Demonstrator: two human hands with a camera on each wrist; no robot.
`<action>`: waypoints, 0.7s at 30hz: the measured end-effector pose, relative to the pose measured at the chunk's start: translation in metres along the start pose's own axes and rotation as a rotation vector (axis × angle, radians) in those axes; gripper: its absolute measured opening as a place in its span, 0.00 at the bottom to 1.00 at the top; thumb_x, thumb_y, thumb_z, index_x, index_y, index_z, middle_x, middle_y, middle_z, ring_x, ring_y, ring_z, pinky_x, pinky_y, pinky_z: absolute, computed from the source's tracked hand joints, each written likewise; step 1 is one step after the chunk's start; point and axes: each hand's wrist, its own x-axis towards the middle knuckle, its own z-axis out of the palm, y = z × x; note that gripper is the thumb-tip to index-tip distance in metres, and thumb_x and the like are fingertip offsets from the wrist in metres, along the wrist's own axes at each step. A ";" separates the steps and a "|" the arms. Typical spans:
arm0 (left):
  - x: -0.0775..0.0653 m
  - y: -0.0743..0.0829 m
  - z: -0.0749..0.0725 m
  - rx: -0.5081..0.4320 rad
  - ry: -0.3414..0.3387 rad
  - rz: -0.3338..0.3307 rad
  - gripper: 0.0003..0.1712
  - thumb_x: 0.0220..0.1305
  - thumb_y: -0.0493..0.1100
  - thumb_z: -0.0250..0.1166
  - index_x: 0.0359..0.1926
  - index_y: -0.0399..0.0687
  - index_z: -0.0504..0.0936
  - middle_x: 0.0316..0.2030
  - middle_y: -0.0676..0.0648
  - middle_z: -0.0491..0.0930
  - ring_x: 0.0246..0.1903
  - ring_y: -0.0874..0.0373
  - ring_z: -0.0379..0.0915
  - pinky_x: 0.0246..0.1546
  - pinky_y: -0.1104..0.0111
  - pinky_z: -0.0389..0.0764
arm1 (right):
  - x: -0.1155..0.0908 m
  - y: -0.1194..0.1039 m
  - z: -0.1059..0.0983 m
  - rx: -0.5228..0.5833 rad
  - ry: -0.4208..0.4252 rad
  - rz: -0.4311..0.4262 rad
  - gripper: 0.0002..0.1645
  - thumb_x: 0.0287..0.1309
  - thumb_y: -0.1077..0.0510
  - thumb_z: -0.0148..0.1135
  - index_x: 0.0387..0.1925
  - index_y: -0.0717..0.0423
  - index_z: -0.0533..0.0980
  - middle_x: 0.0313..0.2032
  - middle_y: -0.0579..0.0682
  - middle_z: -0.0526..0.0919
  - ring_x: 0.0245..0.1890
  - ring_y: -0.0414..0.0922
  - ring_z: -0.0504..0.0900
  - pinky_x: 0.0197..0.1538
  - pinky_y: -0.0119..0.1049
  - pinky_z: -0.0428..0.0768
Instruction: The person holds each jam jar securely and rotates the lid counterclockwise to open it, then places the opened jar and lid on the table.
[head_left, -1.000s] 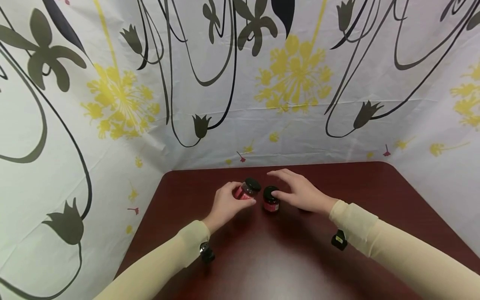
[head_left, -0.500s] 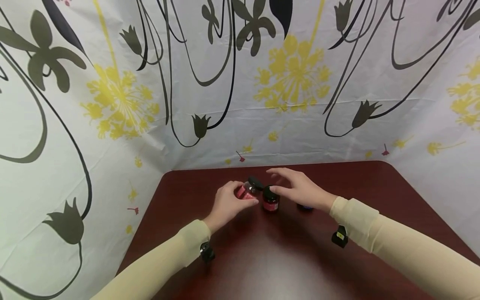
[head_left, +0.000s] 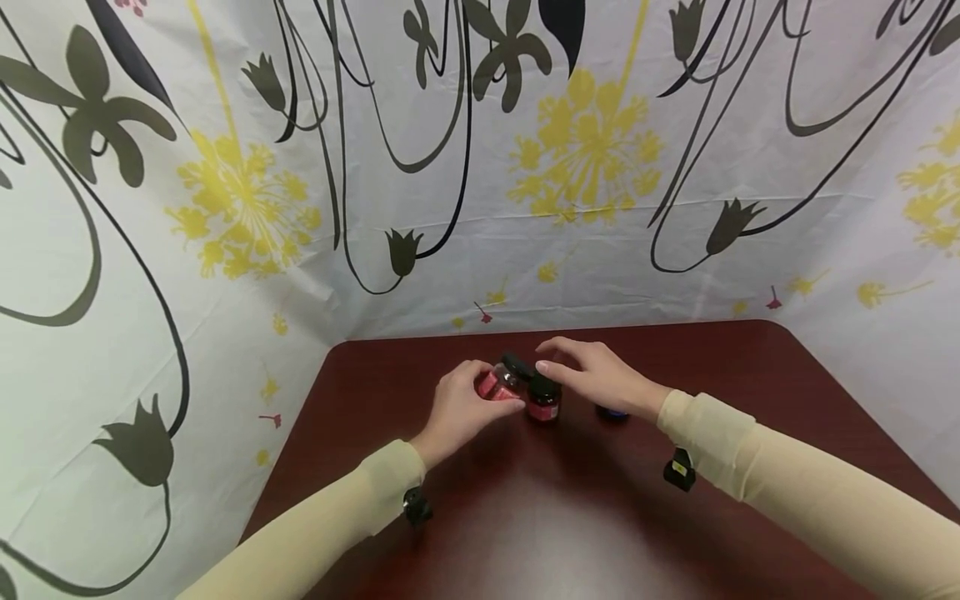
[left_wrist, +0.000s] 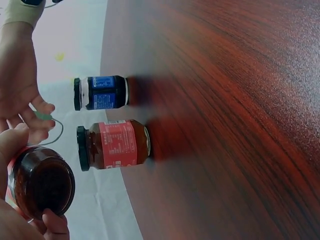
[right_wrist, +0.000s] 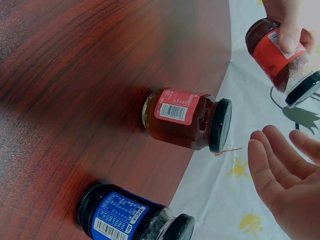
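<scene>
My left hand [head_left: 463, 408] grips a glass jar [head_left: 501, 383] with a red label and black lid, lifted off the table and tilted with its lid to the right. In the right wrist view this jar [right_wrist: 272, 55] shows a barcode beside the thumb. A second red-labelled jar [head_left: 543, 403] stands upright on the table just right of it. My right hand [head_left: 600, 379] hovers at that standing jar's lid, fingers spread and relaxed, holding nothing. In the right wrist view its fingers are apart from the jar [right_wrist: 180, 119].
A dark jar with a blue label [left_wrist: 102, 93] stands beside the standing red-labelled jar, mostly hidden under my right hand in the head view. The reddish-brown table [head_left: 525, 533] meets a patterned white cloth [head_left: 465, 275] at its back and sides.
My left hand has tipped the held jar further over to the right and shifted slightly right. My right hand has barely moved; part of the blue-labelled jar now shows beneath it.
</scene>
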 end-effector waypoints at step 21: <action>-0.003 0.015 0.007 0.068 0.033 0.084 0.31 0.46 0.63 0.80 0.45 0.53 0.80 0.35 0.58 0.74 0.34 0.62 0.71 0.29 0.70 0.79 | 0.001 -0.005 0.002 0.038 -0.075 0.104 0.43 0.65 0.21 0.41 0.36 0.54 0.79 0.21 0.50 0.78 0.21 0.54 0.78 0.29 0.46 0.76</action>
